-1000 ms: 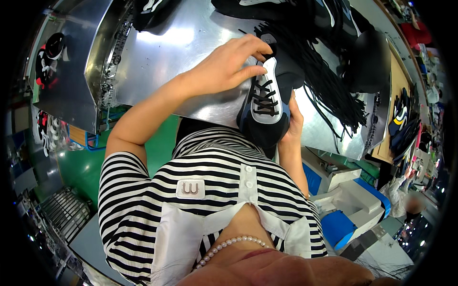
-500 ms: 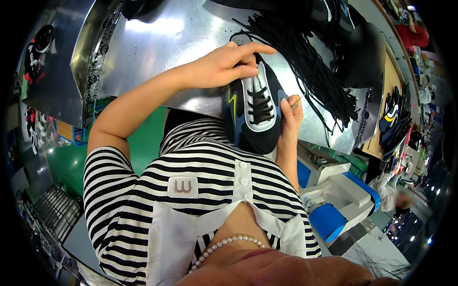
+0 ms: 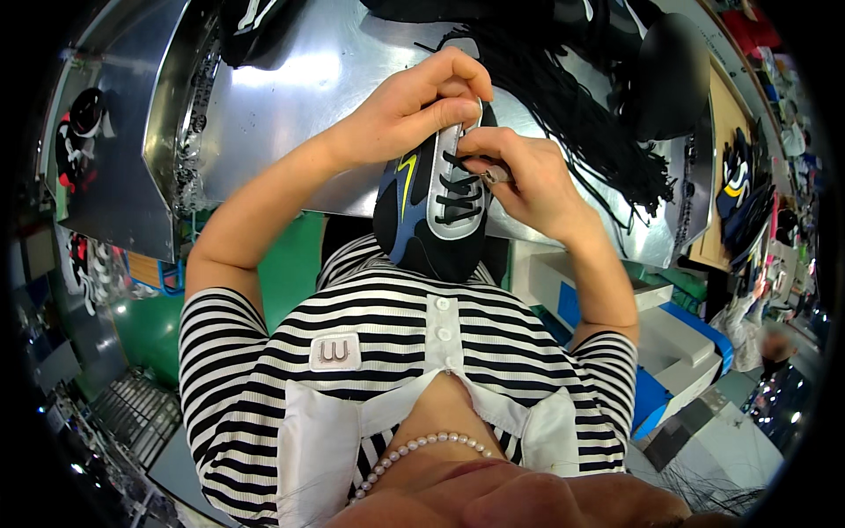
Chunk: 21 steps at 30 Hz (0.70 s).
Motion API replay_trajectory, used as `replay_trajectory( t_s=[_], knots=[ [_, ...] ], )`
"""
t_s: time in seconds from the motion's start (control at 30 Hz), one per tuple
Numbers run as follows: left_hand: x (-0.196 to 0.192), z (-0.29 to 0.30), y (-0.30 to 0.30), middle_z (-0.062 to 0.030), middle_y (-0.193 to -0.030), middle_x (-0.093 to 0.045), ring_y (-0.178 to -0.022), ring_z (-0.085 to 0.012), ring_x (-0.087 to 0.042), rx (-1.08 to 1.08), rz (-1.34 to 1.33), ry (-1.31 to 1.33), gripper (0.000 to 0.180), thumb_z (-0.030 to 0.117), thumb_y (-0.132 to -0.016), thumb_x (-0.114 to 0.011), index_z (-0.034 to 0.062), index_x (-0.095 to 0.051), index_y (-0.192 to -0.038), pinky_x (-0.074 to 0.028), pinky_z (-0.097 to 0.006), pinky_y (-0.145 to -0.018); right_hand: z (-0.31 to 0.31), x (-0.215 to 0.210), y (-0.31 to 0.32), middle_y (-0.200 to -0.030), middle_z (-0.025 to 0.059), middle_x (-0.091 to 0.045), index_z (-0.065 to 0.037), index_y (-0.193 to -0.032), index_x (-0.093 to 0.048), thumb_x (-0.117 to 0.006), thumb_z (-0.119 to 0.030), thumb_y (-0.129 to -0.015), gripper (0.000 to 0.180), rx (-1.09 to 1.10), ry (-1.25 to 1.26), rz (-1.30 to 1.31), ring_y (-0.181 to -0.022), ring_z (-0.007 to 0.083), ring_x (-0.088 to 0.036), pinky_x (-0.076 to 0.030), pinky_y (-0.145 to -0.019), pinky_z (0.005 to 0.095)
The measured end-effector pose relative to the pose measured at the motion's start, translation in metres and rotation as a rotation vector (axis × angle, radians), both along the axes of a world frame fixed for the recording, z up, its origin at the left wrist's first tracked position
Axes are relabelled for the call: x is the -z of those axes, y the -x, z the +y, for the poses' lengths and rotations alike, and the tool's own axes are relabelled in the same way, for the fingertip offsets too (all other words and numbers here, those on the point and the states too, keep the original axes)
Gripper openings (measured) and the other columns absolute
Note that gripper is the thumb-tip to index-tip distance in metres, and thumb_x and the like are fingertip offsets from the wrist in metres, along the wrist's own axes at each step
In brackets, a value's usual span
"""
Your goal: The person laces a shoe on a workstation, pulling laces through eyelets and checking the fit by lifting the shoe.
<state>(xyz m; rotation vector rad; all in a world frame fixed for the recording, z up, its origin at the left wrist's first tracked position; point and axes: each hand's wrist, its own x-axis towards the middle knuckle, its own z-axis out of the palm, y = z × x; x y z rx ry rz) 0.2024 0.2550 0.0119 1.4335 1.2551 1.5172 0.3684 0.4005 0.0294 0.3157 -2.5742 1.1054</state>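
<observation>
The black and blue shoe [image 3: 412, 220] was at the near edge of the metal table [image 3: 282, 123], its toe reaching past that edge toward the person's striped top [image 3: 370, 308]. Above the table, the left hand [image 3: 422, 106] was clamped on the shoe's upper end, thumb and fingers closed near the top of the grey lace panel. The right hand [image 3: 528, 176] was bent over the same panel, its fingers pinched on a small tool [image 3: 495, 174] too blurred to make out. The 2 hands were just beside each other. Dark laces [image 3: 458, 201] crossed the panel below them.

A bundle of loose black cords [image 3: 572, 132] lay across the table's right part. At the table's far side were 2 groups of dark shoe parts, 1 left [image 3: 251, 31] and 1 right [image 3: 581, 13]. Green floor [image 3: 290, 264] showed below the table's near edge.
</observation>
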Motion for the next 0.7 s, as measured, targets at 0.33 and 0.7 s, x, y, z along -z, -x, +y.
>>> replay_trajectory(
  t_s=[0.33,0.7],
  knots=[
    [0.002,0.009,-0.013,-0.0015,-0.085,-0.056,-0.079,-0.0069,-0.052,0.152,-0.190,-0.068,0.014,0.014,-0.103,-0.052,0.0034,-0.047,-0.110,-0.043,-0.022,-0.075,0.037,-0.016,-0.016,-0.090,0.0070,-0.071,-0.007,-0.111,-0.054,-0.061,0.008,-0.081,0.034,-0.057,0.146,-0.248,-0.085,0.0229,-0.072,-0.054,-0.071,0.0301],
    [-0.003,0.028,-0.017,-0.0002,-0.079,-0.057,-0.074,-0.0050,-0.052,0.272,-0.243,-0.030,0.012,0.016,-0.103,-0.052,0.0053,-0.049,-0.106,-0.041,-0.020,-0.070,0.060,-0.003,-0.037,-0.092,0.0067,-0.068,-0.007,-0.107,-0.058,-0.060,0.005,-0.086,0.025,0.084,0.256,-0.160,-0.085,0.0201,-0.070,-0.053,-0.072,0.0291]
  ],
)
